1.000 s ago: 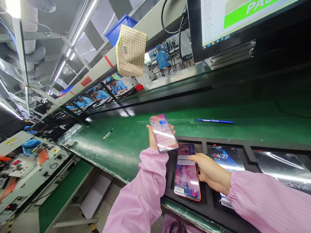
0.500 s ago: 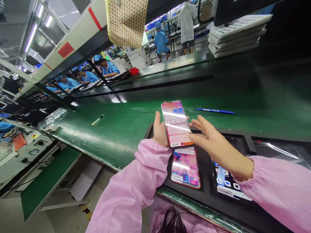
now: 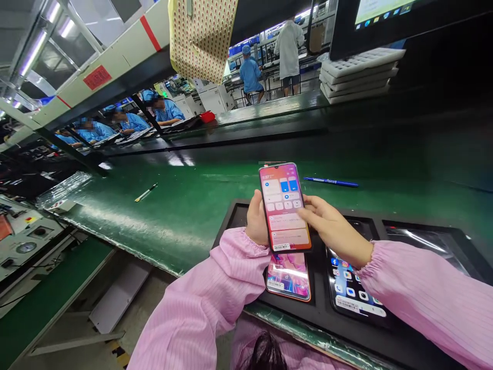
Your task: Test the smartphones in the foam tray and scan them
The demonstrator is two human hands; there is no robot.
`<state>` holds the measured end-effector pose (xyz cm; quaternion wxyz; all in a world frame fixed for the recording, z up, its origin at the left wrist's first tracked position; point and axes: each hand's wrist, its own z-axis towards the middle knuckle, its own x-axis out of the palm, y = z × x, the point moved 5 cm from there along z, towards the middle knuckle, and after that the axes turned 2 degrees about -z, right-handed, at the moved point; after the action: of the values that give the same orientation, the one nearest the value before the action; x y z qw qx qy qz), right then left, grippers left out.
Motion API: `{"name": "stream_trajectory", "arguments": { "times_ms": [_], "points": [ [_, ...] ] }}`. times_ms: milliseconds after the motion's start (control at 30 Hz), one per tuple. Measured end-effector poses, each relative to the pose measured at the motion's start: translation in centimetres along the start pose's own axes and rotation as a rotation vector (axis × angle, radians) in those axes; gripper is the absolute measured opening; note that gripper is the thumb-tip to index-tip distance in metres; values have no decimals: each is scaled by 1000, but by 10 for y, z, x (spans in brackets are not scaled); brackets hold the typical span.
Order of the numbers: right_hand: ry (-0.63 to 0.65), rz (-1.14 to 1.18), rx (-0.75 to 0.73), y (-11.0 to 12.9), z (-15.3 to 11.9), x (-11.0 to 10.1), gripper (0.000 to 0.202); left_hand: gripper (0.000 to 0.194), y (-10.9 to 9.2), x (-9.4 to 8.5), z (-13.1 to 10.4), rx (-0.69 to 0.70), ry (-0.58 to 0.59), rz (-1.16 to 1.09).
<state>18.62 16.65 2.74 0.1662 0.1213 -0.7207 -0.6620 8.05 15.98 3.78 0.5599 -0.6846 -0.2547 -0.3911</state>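
A: Hands?
B: Your left hand (image 3: 257, 218) cradles the held phone (image 3: 285, 198) from its left side, thumb up along the edge. Your right hand (image 3: 332, 226) is at the right edge, thumb over the screen.
A: Where's the phone?
B: Up, screen facing you, above the black tray (image 3: 319, 311), hiding the top of the orange-edged phone (image 3: 287, 280) lying in it.
A: Readable text?
B: Clock looks like 5:27. Two blue sliders, two cards below, lines too small. Barcode sticker at the bottom, print illegible.
A: Others?
B: Orange-edged one: sticker lower left, too small. Icon-screen phone (image 3: 348, 293) on its right: Facebook "f", Instagram logo, another sticker. Blue pen (image 3: 330, 182) beyond the tray: barrel print, unreadable. Red sign (image 3: 97, 77) on the shelf beam: same. Monitor (image 3: 385, 25): row of taskbar icons.
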Motion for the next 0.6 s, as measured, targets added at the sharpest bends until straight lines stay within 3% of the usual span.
{"name": "stream_trajectory", "arguments": {
  "times_ms": [133, 233, 367, 433, 600],
  "points": [
    [-74, 18, 65, -2, -1, -2, 37, 61, 9, 3, -2, -74, 73, 51],
    [-111, 34, 87, 0, -1, -3, 36, 59, 8, 3, -3, -49, 111, 91],
    [-386, 29, 84, 15, -5, -17, 41, 61, 4, -3, -1, -55, 90, 119],
    [-462, 27, 50, 29, -15, -20, 51, 63, 2, -6, 1, -63, 72, 141],
    [-327, -7, -173, 72, -67, -4, 76, 64, -9, -15, 7, -13, -71, 172]
  ]
}}
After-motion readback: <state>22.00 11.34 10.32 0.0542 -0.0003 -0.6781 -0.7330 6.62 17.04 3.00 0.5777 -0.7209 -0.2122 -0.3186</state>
